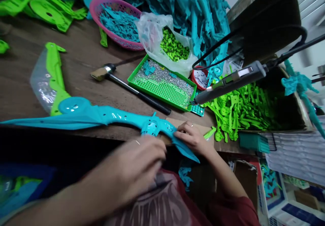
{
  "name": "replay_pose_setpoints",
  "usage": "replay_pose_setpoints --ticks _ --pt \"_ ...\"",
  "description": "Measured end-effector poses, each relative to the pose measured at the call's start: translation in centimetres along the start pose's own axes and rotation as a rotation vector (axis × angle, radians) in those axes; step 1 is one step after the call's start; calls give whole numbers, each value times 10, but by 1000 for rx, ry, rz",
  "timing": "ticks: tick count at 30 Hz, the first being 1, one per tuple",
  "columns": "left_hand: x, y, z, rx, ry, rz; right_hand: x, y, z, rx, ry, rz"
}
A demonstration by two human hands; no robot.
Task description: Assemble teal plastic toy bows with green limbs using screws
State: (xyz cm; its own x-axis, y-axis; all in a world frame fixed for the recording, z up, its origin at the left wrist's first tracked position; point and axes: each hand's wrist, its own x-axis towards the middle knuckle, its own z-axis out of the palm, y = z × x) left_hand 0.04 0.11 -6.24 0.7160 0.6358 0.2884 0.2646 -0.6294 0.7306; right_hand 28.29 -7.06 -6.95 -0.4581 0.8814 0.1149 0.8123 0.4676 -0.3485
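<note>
A long turquoise plastic toy sword (119, 115) lies along the table's near edge, its blade tip pointing left. Near its left end, a lime-green piece with a clear blade (43, 80) adjoins the turquoise round disc. My right hand (191, 138) is closed over the sword's handle at the right end, fingers resting on top. Just in front of the sword's round hub, my left hand (134, 165) is smeared by motion, and its fingertips are hard to make out. Under the handle, a piece of brown cardboard (175, 121) partly shows.
Beyond the sword are a hammer (137, 92), a brush (101, 72), a green tray (162, 94) of screws, a pink basket (101, 21) and a plastic bag (152, 33) of green bits. An electric screwdriver (231, 82) hangs at right. Green parts (241, 107) spill from a box.
</note>
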Motion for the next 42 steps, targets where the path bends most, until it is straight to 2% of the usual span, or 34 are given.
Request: replay_pose_setpoints --ticks 4,6,10,14,17,20,22,24,25,26,28,29,30,32,34,36,39,42 --pt "10 -52 -3 337 3 86 -1 -2 -3 -33 -20 -40" --pt "9 -64 -4 409 -32 59 -3 -3 -4 -66 -16 -43" --pt "3 -60 -1 445 -37 -1 -6 -3 -1 -99 -7 -22" --pt "1 -53 1 454 -38 -2 -6 -4 0 -136 -20 -62" --pt "1 -55 1 466 -47 -6 0 -4 -11 -124 -83 -79" --pt "-7 -49 5 463 -5 0 19 -5 -28 9 -188 -58" --pt "-22 -39 11 388 114 67 44 -9 -29 41 -182 -37" --pt "-44 -29 19 247 369 86 76 -14 -18 -115 -116 34" --pt "-57 -25 23 153 538 27 93 -17 -8 -226 -79 81" --pt "-70 -25 25 39 714 -100 110 -19 3 -331 -58 128" --pt "-90 -32 24 -223 992 -456 139 -24 25 -435 -55 186" --pt "-96 -38 20 -353 1070 -620 150 -26 32 -453 -69 207" --pt "-99 -47 15 -476 1095 -743 158 -28 37 -454 -93 226" --pt "-99 -66 -1 -666 1038 -847 168 -32 38 -425 -159 271" --pt "-92 -81 -16 -778 918 -830 173 -39 28 -329 -204 308" --pt "-84 -90 -27 -814 858 -792 176 -48 14 -198 -190 323" --pt "-77 -91 -31 -804 865 -753 184 -65 1 -62 -60 213" --pt "-78 -88 -27 -788 869 -736 201 -79 6 -63 128 82"
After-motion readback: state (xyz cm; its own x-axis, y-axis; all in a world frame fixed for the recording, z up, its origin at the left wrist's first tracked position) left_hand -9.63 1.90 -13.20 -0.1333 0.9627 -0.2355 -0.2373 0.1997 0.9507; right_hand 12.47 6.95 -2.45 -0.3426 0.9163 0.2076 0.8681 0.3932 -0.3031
